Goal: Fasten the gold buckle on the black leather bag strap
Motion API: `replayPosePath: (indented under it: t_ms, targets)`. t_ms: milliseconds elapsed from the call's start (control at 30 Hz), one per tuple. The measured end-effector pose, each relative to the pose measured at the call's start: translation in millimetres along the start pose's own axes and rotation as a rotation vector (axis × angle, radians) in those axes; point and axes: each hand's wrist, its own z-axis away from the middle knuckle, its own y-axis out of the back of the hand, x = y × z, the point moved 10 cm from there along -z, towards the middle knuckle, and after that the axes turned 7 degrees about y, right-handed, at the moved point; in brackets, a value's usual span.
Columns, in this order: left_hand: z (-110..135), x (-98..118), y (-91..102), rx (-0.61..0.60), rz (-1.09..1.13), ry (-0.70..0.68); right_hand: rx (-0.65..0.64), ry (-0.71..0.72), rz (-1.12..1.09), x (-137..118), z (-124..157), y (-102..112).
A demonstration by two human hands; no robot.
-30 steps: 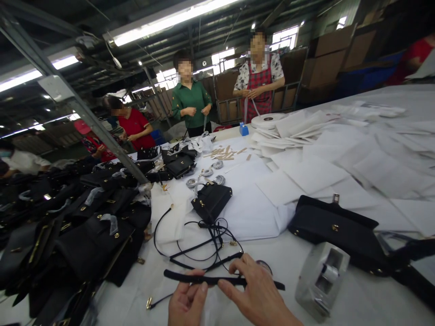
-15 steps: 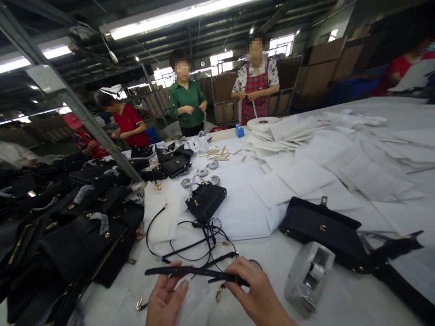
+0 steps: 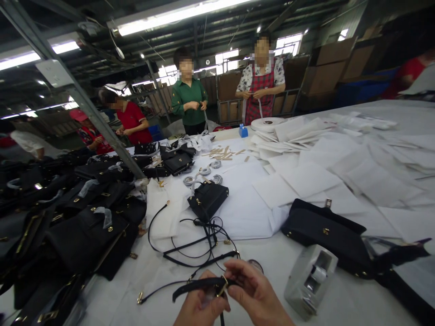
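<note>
Both hands are closed on one black strap (image 3: 193, 285) low in the middle of the view. My left hand (image 3: 203, 304) grips it from below, its loose end pointing left. My right hand (image 3: 253, 290) pinches the strap's other side, close to a gold buckle (image 3: 222, 286) between the two hands. Fingers partly hide the buckle. Just beyond lie tangled thin black straps (image 3: 204, 244) with gold clasps. Behind these sits a small black handbag (image 3: 209, 199), its handle wrapped in clear plastic.
A tape dispenser (image 3: 311, 280) and a larger open-flapped black bag (image 3: 322, 235) lie to the right. Black bags (image 3: 84, 235) pile up on the left. White sheets (image 3: 306, 176) spread across the right of the table. A metal post (image 3: 102, 127) slants at left; co-workers stand beyond.
My hands have come closer together. The strap has shifted and now bends, with the gold buckle brought up between my fingers. The view has turned slightly left.
</note>
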Motion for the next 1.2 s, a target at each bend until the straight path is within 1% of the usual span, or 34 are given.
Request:
replayPosePath:
  t_ms: [100, 233, 467, 633, 733, 867, 1000, 1100, 1200]
  targets:
    - [4.4, 7.0, 11.8, 0.074, -0.020, -0.035, 0.028, 0.004, -0.005, 2.5, -1.2, 3.6]
    - [11.0, 5.1, 21.1, 0.133, 0.000, -0.019, 0.032, 0.025, 0.004, 3.3, -1.0, 6.3]
    - [13.4, 3.8, 21.1, 0.100, 0.061, 0.036, 0.028, 0.015, 0.062, 12.7, -6.5, 10.2]
    - [16.2, 10.7, 31.5, 0.183, 0.134, -0.029, 0.044, 0.011, 0.095, 23.1, -11.8, 21.5]
    - [17.5, 7.3, 34.7, 0.210, 0.102, -0.025, 0.044, 0.018, 0.118, 24.4, -12.0, 25.1]
    - [18.9, 7.9, 38.7, 0.237, 0.082, -0.034, 0.033, 0.019, 0.167, 23.9, -12.8, 25.3]
    - [18.6, 7.9, 43.6, 0.282, 0.078, 0.007, 0.034, 0.014, 0.203, 26.4, -15.0, 25.9]
    - [17.3, 4.1, 46.9, 0.314, 0.092, 0.013, 0.037, 0.011, 0.215, 29.2, -15.8, 26.6]
    - [15.2, -3.6, 47.3, 0.307, 0.191, -0.008, 0.043, 0.018, 0.195, 30.3, -16.7, 26.5]
